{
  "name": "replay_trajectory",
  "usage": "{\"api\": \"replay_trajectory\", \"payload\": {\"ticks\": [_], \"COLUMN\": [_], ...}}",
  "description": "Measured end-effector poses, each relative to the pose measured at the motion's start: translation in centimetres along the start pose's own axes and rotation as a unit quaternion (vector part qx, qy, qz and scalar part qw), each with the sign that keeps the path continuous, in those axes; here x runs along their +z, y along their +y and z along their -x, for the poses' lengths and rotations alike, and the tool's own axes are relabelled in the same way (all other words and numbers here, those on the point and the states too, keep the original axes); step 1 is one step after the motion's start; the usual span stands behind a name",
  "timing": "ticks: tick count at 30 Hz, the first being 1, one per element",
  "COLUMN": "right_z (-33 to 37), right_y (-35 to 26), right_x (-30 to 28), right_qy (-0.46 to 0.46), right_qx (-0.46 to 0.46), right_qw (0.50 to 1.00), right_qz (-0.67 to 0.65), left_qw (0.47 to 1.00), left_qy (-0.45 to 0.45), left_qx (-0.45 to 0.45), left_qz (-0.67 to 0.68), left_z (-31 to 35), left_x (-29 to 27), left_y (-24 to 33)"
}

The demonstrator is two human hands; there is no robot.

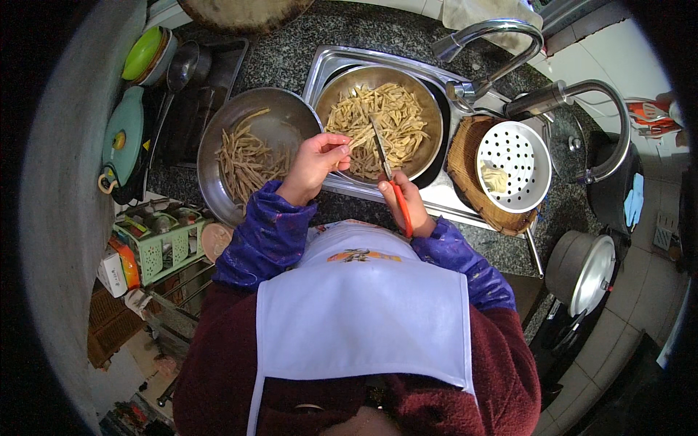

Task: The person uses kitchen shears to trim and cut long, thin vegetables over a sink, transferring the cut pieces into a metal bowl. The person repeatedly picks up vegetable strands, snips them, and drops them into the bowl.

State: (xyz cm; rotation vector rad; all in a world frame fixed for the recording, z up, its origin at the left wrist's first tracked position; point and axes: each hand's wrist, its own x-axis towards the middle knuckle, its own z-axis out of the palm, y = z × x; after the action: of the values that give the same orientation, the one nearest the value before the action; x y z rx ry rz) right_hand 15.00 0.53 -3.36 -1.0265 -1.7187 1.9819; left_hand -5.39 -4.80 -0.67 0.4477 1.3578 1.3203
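My left hand (314, 168) is closed in a pinch over the left rim of a metal bowl (438, 138). A thin pale strip of food (355, 139) shows at its fingertips. My right hand (404, 205) is wrapped round the red handles of a pair of scissors (382, 151). The blades point up and away over the bowl, slightly apart from my left fingertips. Inside the bowl lies a heap of pale yellowish strips (396, 112), their exact kind unclear. Left of it, a wide metal pan (282, 109) holds darker brownish strips (247, 156).
The bowl sits in a steel sink (342, 57) with two curved faucets (509, 33) behind it. On the right, a white perforated colander (538, 156) rests on a woven basket (465, 156). A lidded pot (582, 269) stands further right, a green rack (171, 247) at left.
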Motion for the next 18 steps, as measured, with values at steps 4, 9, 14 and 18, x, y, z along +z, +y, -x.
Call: {"api": "replay_trajectory", "payload": {"ticks": [4, 9, 14, 18], "right_z": [-0.1, -0.3, -0.3, -0.2], "right_y": [0.8, 1.0, 1.5, 1.6], "right_x": [0.2, -0.3, -0.8, -0.1], "right_qy": [0.016, 0.077, 0.091, 0.066], "right_qx": [0.000, 0.089, 0.038, 0.020], "right_qw": [1.000, 0.984, 0.989, 0.992], "right_qz": [-0.005, -0.136, -0.106, -0.103], "left_qw": [1.000, 1.000, 0.993, 0.989], "left_qy": [0.007, -0.018, 0.086, 0.087], "left_qx": [0.002, 0.011, 0.030, 0.071], "left_qz": [-0.002, -0.009, 0.070, 0.095], "left_z": [0.0, -0.1, -0.4, -1.2], "left_x": [0.2, -0.3, 0.6, 1.1], "left_y": [0.2, -0.1, 0.3, 0.8]}}
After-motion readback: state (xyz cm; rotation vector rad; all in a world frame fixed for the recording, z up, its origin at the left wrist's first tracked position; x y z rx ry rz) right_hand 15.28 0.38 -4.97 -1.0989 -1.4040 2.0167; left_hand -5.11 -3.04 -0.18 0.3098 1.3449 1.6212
